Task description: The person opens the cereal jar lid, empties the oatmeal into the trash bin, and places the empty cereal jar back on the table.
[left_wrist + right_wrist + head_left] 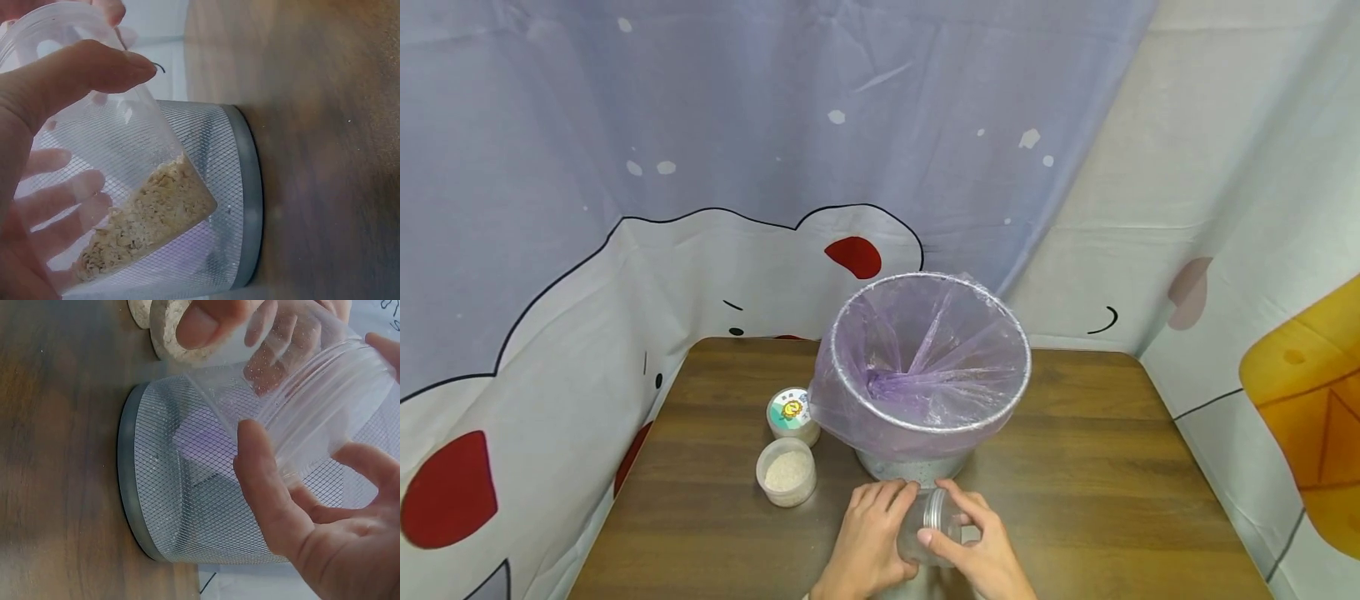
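A clear plastic jar (912,537), tipped on a slant, is between both hands just in front of the mesh bin. Tan flakes like oats (150,219) lie in its lower corner, seen in the left wrist view. My left hand (868,533) grips the jar's body, thumb (94,65) on the near side and fingers spread behind. My right hand (977,537) holds the ridged top end (325,394) between thumb and fingers; I cannot tell whether a lid sits on it.
Behind the hands stands a metal mesh bin (212,512), lined with a purple plastic bag (917,417). To its left are an open tub (786,500) of pale grains and a tub with a printed lid (790,408). A patterned curtain (700,125) hangs behind the wooden table (1112,500).
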Available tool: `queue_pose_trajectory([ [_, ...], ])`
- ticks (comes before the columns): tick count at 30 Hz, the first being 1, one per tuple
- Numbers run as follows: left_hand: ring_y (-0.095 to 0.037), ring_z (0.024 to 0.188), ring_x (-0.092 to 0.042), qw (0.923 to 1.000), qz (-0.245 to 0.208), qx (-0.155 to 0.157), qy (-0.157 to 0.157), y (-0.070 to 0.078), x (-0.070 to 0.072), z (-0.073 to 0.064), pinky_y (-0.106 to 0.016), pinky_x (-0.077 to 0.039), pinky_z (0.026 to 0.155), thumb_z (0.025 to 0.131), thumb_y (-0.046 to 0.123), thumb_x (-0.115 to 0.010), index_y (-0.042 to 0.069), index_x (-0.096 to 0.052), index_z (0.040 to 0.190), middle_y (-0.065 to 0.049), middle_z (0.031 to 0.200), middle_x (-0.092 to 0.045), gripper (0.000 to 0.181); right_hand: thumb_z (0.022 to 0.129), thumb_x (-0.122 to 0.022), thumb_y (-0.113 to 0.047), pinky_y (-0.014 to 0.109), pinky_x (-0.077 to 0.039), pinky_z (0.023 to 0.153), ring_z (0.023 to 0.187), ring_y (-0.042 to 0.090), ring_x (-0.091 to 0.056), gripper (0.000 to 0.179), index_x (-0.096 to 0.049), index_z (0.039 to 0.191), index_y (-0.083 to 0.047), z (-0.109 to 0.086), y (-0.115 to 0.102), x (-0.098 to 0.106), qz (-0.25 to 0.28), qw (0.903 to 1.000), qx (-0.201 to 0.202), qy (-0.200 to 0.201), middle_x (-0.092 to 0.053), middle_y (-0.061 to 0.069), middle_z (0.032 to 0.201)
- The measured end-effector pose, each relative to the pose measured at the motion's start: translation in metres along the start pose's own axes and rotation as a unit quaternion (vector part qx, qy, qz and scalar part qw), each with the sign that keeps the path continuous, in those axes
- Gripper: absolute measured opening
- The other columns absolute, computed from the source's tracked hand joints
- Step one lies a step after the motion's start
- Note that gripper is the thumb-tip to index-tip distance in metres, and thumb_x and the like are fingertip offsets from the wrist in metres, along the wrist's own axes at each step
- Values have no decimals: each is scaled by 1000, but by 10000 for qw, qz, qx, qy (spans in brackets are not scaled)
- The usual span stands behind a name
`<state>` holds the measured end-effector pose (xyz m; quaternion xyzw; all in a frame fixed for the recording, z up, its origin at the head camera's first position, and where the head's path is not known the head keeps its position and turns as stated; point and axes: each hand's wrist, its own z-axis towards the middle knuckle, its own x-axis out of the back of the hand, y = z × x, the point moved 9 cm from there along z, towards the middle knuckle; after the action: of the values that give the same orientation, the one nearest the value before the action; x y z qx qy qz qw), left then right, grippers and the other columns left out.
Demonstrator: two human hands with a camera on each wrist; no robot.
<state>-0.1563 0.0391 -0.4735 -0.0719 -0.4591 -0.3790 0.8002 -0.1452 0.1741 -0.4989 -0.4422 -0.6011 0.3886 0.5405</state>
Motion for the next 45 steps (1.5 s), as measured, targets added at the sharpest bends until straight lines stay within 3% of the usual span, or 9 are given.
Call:
queue_pose_trajectory([
  [5, -17, 95, -58, 9997, -104, 14, -201, 0, -1, 0, -37, -44, 83, 32, 36, -83, 14, -55, 117, -1, 105, -60, 92, 73, -75, -26, 35, -49, 69, 103, 30, -45, 60, -51, 127, -35, -1, -3, -2, -91, 9995, 224, -178, -51, 2, 117],
  [10, -17, 98, -57, 9943, -558, 236, -878, -4, -7, -3, -40, -46, 79, 41, 44, -85, 13, -51, 121, 1, 109, -60, 92, 75, -74, -25, 31, -46, 74, 114, 31, -39, 64, -47, 133, -26, -5, -18, -12, -497, 9892, 1147, -760, -41, 4, 130],
  [14, -17, 99, -56, 9931, -599, 280, -966, -6, -5, -5, -41, -46, 79, 45, 47, -82, 13, -50, 122, 2, 110, -58, 90, 75, -74, -29, 29, -44, 76, 114, 26, -39, 66, -45, 135, -27, -7, -26, -15, -689, 9809, 1556, -946, -37, 0, 132],
  [24, -16, 99, -55, 9948, -538, 204, -844, -6, -4, -7, -40, -44, 80, 43, 46, -82, 15, -49, 123, 4, 111, -56, 92, 75, -74, -25, 35, -46, 75, 115, 31, -39, 67, -45, 136, -19, -7, -24, -16, -619, 9812, 1458, -1099, -35, 2, 135],
  [29, -16, 98, -54, 9960, -412, 124, -788, -5, -4, -7, -39, -44, 79, 44, 47, -81, 15, -49, 123, 4, 110, -55, 92, 76, -73, -24, 35, -47, 75, 115, 32, -39, 67, -43, 136, -23, -7, -25, -16, -605, 9797, 1544, -1126, -35, 7, 136],
  [38, -19, 97, -56, 9985, -208, 69, -494, -3, 0, -7, -40, -44, 81, 42, 51, -83, 14, -50, 123, -2, 110, -56, 95, 76, -74, -24, 49, -47, 79, 120, 41, -37, 71, -40, 138, -28, -7, -24, -13, -575, 9832, 1406, -1008, -32, 5, 139],
  [41, -19, 96, -55, 9992, -76, 40, -399, -3, 2, -6, -40, -43, 82, 41, 51, -83, 14, -51, 122, -3, 109, -56, 95, 77, -72, -26, 46, -48, 80, 122, 37, -37, 71, -37, 140, -29, -5, -20, -10, -539, 9886, 1151, -813, -32, 4, 141],
  [45, -19, 96, -55, 9992, 222, -50, -336, 0, 3, -7, -40, -43, 83, 38, 50, -83, 13, -51, 121, -4, 108, -56, 97, 82, -67, -24, 44, -50, 78, 121, 38, -37, 65, -37, 140, -21, -2, -14, -5, -396, 9951, 760, -492, -37, 9, 138],
])
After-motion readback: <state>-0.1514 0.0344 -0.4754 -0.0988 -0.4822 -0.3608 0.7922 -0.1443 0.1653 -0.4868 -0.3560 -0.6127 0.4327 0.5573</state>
